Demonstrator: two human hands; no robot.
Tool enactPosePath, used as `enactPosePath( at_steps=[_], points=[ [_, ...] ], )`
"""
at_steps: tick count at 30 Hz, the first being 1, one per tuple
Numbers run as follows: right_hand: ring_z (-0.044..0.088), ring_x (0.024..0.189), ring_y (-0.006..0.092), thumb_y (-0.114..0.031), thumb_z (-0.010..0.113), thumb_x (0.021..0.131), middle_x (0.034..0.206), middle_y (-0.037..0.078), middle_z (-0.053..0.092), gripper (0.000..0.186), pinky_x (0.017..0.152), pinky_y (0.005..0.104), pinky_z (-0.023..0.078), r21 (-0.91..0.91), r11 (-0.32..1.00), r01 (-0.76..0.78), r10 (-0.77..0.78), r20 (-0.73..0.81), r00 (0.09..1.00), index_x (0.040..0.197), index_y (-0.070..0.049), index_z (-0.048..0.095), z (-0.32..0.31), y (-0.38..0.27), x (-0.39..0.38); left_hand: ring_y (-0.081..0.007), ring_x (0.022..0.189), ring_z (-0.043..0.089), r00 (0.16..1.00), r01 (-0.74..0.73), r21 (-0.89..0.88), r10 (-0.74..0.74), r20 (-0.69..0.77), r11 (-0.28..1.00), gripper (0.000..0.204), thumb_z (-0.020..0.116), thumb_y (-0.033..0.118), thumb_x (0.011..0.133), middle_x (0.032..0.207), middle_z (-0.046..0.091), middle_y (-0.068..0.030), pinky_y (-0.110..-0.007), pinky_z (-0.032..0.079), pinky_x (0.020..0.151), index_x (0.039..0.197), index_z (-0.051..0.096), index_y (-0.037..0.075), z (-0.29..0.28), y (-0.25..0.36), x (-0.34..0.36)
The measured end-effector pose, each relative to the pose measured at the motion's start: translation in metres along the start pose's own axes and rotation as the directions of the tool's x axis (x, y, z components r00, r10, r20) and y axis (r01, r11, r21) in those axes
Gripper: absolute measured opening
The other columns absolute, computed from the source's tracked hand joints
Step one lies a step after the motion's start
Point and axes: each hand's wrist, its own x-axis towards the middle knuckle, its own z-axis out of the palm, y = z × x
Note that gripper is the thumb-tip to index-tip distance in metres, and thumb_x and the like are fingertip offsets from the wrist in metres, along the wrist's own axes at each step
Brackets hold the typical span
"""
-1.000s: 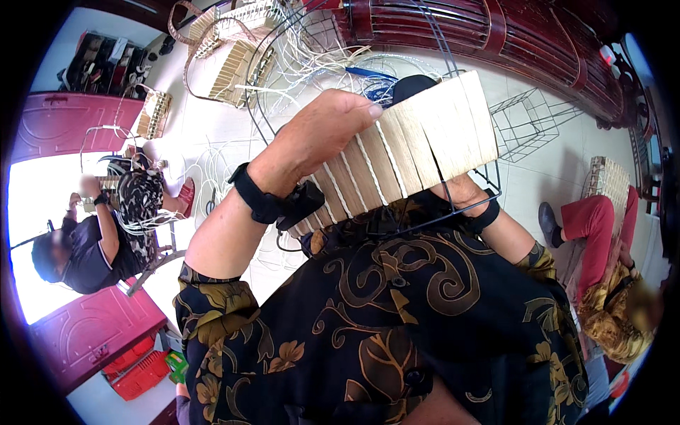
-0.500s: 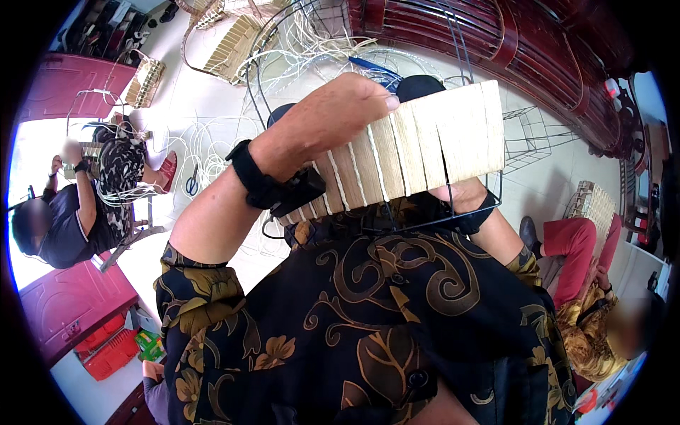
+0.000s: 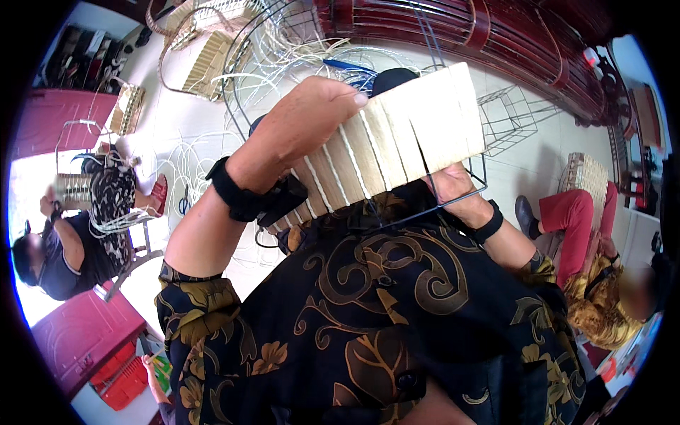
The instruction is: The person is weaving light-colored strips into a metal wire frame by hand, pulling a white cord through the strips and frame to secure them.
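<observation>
In front of my chest is a half-covered basket (image 3: 386, 142) of pale flat strips bound with white cord over a dark wire frame (image 3: 460, 200). A dark gap shows between two strips on its right part. My left hand (image 3: 301, 117) is closed over the basket's upper edge, thumb on the strips; its other fingers are hidden behind. Under the lower right edge is my right hand (image 3: 455, 190), beside the wire frame, its fingers curled inward and partly covered by the strips. Whether it pinches cord or wire is hidden.
Loose white cord (image 3: 283, 53) lies heaped on the floor ahead, with blue material (image 3: 350, 65). A bare wire frame (image 3: 517, 120) stands right, near a dark red wooden bench (image 3: 404, 25). Other baskets (image 3: 216, 64) sit far left. Co-workers with baskets sit on both sides.
The basket and both my hands have shifted a little left in view. More of my right hand shows beneath the strips. The left co-worker's basket and hands have changed position.
</observation>
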Motion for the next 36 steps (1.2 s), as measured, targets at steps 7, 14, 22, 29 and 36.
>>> enactPosePath(
  at_steps=[7, 14, 22, 29, 36],
  points=[
    [0.057, 0.119, 0.0376, -0.007, 0.06, 0.091, 0.129, 0.02, 0.06, 0.043, 0.101, 0.0457, 0.045, -0.814, 0.512, 0.273, -0.245, 0.166, 0.955, 0.134, -0.002, 0.057, -0.014, 0.021, 0.019, -0.0082, 0.063, 0.041, 0.999, -0.026, -0.173, 0.018, -0.047, 0.985, 0.032, 0.055, 0.023, 0.098, 0.066, 0.048, 0.0037, -0.03, 0.04, 0.06, 0.076, 0.059, 0.0, 0.007, -0.005, -0.002],
    [0.066, 0.089, 0.0208, -0.003, 0.061, 0.093, 0.09, 0.007, 0.069, 0.018, 0.081, 0.0342, 0.053, -0.68, 0.705, 0.202, -0.068, 0.219, 0.973, 0.11, -0.004, 0.068, -0.012, -0.007, 0.005, -0.0076, 0.066, 0.044, 0.997, -0.056, -0.12, 0.049, -0.059, 0.991, 0.031, 0.055, 0.023, 0.099, 0.068, 0.052, 0.0031, -0.028, 0.041, 0.062, 0.081, 0.061, -0.001, 0.01, -0.002, -0.006],
    [0.066, 0.083, 0.017, -0.007, 0.058, 0.093, 0.083, 0.001, 0.069, 0.012, 0.079, 0.0317, 0.052, -0.457, 0.89, 0.017, 0.042, 0.119, 0.992, 0.094, -0.008, 0.07, -0.009, 0.013, 0.001, -0.0104, 0.068, 0.053, 0.988, -0.13, 0.062, 0.134, -0.08, 0.99, 0.028, 0.058, 0.022, 0.098, 0.07, 0.059, -0.0038, -0.029, 0.046, 0.066, 0.091, 0.067, -0.003, 0.015, 0.011, -0.01],
    [0.066, 0.087, 0.0193, -0.008, 0.056, 0.093, 0.083, 0.0, 0.069, 0.013, 0.086, 0.0353, 0.05, -0.682, 0.715, 0.154, 0.027, 0.247, 0.969, 0.093, -0.009, 0.069, -0.002, -0.011, 0.003, -0.0116, 0.067, 0.054, 0.981, -0.169, 0.06, 0.173, -0.083, 0.984, 0.027, 0.058, 0.021, 0.098, 0.07, 0.06, -0.0059, -0.031, 0.047, 0.066, 0.092, 0.067, -0.003, 0.013, 0.004, -0.01],
    [0.066, 0.097, 0.0259, -0.012, 0.06, 0.095, 0.088, 0.006, 0.07, 0.015, 0.091, 0.0406, 0.049, -0.791, 0.52, 0.322, -0.201, 0.253, 0.946, 0.106, -0.007, 0.07, -0.003, -0.002, 0.0, -0.0129, 0.068, 0.055, 0.969, -0.202, 0.07, 0.209, -0.131, 0.977, 0.027, 0.058, 0.021, 0.098, 0.072, 0.062, -0.0068, -0.031, 0.048, 0.066, 0.092, 0.068, -0.003, 0.014, 0.003, -0.012]
  ],
)
